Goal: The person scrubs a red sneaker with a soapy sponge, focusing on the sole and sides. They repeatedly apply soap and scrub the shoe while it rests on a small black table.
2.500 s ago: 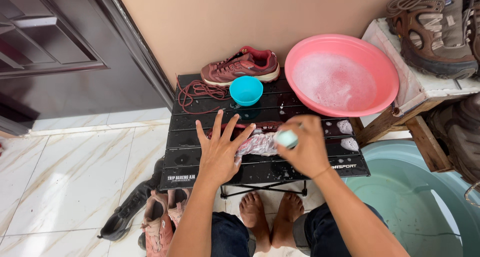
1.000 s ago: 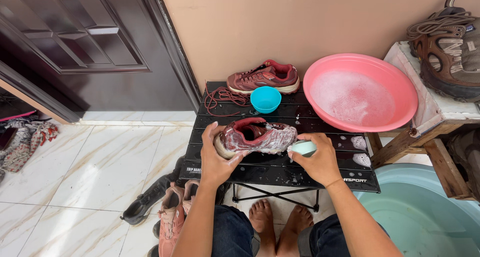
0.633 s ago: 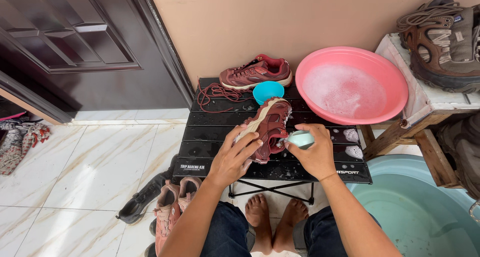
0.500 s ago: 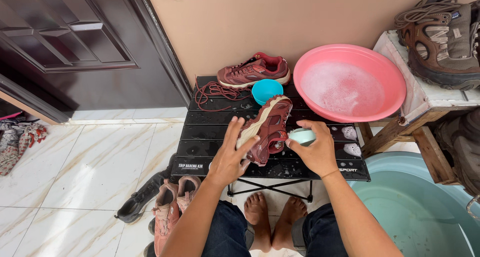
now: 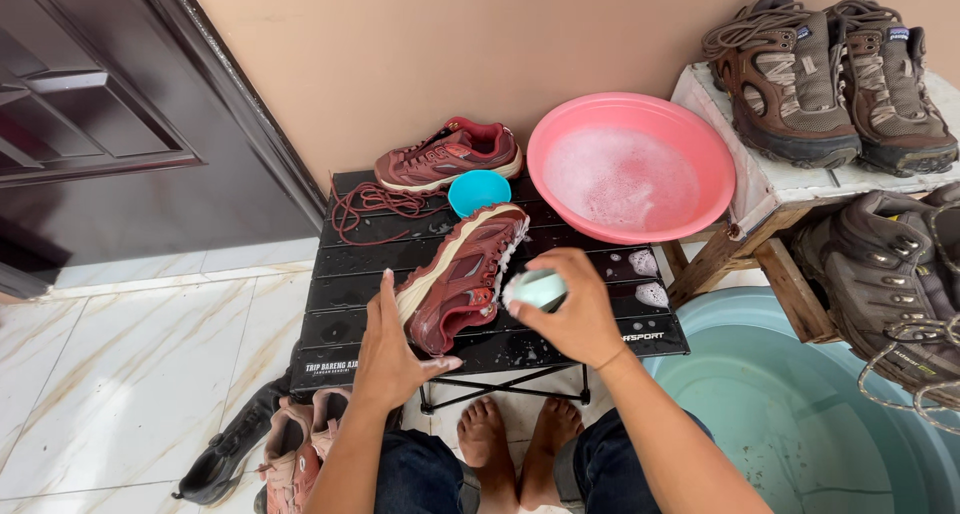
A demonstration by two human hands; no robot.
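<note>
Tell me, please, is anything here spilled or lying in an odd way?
Yes. Foam blobs lie spilled on the black table near the pink basin. Loose red laces sprawl beside the second shoe.

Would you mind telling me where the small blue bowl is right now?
The small blue bowl sits on the black folding table, between the lying red shoe and the pink basin.
</note>
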